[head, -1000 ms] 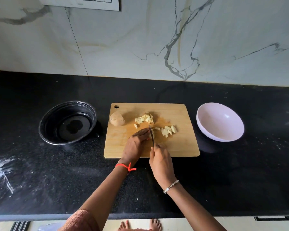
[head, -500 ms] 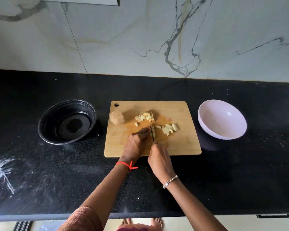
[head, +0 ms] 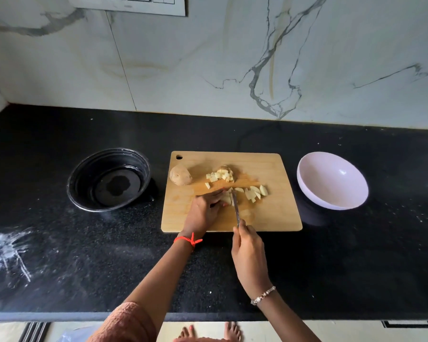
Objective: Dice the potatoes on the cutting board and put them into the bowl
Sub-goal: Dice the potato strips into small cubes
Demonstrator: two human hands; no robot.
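— Where are our potato strips (head: 226,199)?
— Mid cutting board (head: 277,213), pinned under the curled fingers of our left hand (head: 203,213). A diced heap (head: 220,175) lies behind, wedges (head: 255,192) to the right, a whole potato (head: 180,175) at the board's left edge.
— Our knife (head: 235,206)?
— Our right hand (head: 248,253) is wrapped round the handle, blade down beside the left fingertips.
— Bowls?
— The pale bowl (head: 331,183) right of the board, the black bowl (head: 71,183) left, on the dark counter (head: 84,255).

Soft daylight, wide-angle edge distortion
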